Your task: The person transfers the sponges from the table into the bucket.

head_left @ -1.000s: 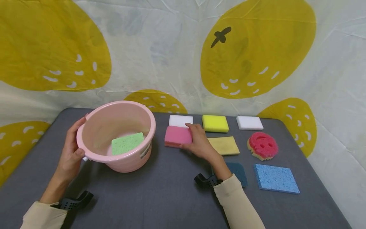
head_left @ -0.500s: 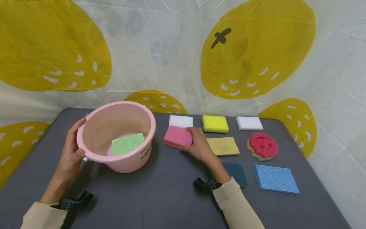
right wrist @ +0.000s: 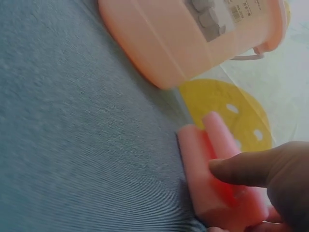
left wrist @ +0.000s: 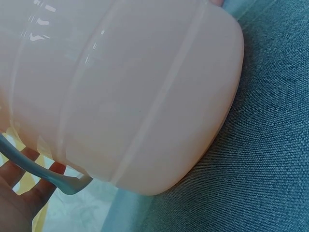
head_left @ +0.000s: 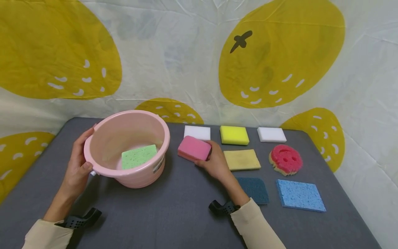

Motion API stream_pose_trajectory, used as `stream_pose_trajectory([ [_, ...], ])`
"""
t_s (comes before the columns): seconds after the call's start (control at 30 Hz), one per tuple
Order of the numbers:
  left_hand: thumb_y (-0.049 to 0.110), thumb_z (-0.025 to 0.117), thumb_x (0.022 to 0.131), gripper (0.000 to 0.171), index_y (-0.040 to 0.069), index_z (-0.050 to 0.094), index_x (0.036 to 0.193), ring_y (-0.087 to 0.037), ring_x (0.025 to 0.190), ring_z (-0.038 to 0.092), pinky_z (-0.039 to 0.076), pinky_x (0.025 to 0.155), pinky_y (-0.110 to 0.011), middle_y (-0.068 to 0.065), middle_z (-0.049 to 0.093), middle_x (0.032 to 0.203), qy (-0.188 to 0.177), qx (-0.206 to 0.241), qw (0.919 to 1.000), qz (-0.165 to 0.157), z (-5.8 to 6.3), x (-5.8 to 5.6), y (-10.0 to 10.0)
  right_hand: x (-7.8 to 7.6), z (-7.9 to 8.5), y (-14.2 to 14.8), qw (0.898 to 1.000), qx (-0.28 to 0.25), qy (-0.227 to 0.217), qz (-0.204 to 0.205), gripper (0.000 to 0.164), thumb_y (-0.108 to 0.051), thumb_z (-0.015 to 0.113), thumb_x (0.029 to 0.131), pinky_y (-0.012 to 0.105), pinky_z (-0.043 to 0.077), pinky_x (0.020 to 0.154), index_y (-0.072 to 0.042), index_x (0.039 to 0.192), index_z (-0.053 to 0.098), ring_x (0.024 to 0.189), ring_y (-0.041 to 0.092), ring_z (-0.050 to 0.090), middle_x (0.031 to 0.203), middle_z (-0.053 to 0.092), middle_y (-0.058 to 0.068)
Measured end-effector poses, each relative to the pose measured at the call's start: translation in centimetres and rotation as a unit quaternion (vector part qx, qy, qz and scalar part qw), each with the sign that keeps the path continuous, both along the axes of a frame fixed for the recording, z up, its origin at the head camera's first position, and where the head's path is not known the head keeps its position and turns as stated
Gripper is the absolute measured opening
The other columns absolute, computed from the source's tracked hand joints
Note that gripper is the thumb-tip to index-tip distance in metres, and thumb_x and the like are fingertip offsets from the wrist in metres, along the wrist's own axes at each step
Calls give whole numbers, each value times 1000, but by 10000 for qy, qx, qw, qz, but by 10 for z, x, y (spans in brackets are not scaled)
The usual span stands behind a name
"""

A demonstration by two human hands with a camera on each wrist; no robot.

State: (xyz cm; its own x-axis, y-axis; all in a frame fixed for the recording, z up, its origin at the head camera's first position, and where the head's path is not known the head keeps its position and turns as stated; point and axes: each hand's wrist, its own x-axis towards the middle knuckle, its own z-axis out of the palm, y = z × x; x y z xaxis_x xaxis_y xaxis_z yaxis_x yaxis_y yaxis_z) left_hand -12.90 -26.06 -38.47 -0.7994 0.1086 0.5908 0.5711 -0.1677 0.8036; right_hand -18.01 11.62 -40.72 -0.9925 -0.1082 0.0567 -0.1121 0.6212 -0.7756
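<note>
A pink bucket [head_left: 143, 174] stands tilted toward me at the left of the table, with a speckled green sponge [head_left: 138, 156] inside. My left hand [head_left: 76, 164] holds its left side at the rim; the left wrist view has the bucket's wall [left wrist: 145, 87] close up and fingers by the grey handle [left wrist: 43, 174]. Right of the bucket, my right hand [head_left: 216, 160] pinches a pink sponge [head_left: 194, 148] by its right end. In the right wrist view the thumb presses into a groove along the sponge [right wrist: 193, 169], whose lower edge is at or just above the table.
Behind the pink sponge lies a white sponge [head_left: 197, 132]. Rightward are a yellow sponge [head_left: 234, 135], another white one [head_left: 272, 134], a pale yellow one [head_left: 242, 159], a red smiling-face sponge [head_left: 286, 159], a dark teal pad [head_left: 254, 190] and a blue sponge [head_left: 300, 195]. A patterned cloth [head_left: 174, 69] hangs behind.
My right hand has gripped the pink sponge more closely, shifted it slightly left and tilted it. More of the dark teal pad shows beside the forearm. The left hand and bucket have stayed put.
</note>
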Motion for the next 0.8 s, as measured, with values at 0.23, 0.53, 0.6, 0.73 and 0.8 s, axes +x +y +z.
stream_pose_trajectory([
  [0.23,12,60,84,76,-1,22,149,-32,133,18,35,102,-21,-18,13,155,41,28,10000,-30,-1,0,0,5,-7,0,9992,-178,301,-180,79,-15,82,74,31,45,69,2,138,39,81,23,52,121,52,17],
  [0.53,13,62,84,76,-1,23,148,-32,133,19,34,103,-21,-17,14,155,58,38,10000,26,0,1,0,10,-16,-7,9968,-440,487,-446,81,-17,82,75,32,43,71,4,138,36,84,24,50,113,53,17],
  [0.6,12,61,84,76,-1,23,149,-32,133,19,34,102,-21,-17,14,155,42,10,10000,23,0,1,0,11,-17,-7,9963,-450,534,-509,80,-18,83,75,32,43,71,4,137,37,84,24,52,111,54,17],
  [0.73,11,61,84,77,-1,22,149,-32,132,19,35,102,-21,-17,13,155,43,-39,10000,-3,0,1,0,10,-16,-7,9956,-516,532,-582,78,-21,83,74,32,46,70,3,135,41,80,22,54,113,56,16],
  [0.8,11,61,84,76,-1,22,149,-32,132,19,35,102,-21,-17,13,155,43,-36,10000,-21,0,1,1,10,-13,-6,9956,-540,488,-592,78,-23,83,74,32,47,69,2,135,42,79,21,55,114,57,15],
])
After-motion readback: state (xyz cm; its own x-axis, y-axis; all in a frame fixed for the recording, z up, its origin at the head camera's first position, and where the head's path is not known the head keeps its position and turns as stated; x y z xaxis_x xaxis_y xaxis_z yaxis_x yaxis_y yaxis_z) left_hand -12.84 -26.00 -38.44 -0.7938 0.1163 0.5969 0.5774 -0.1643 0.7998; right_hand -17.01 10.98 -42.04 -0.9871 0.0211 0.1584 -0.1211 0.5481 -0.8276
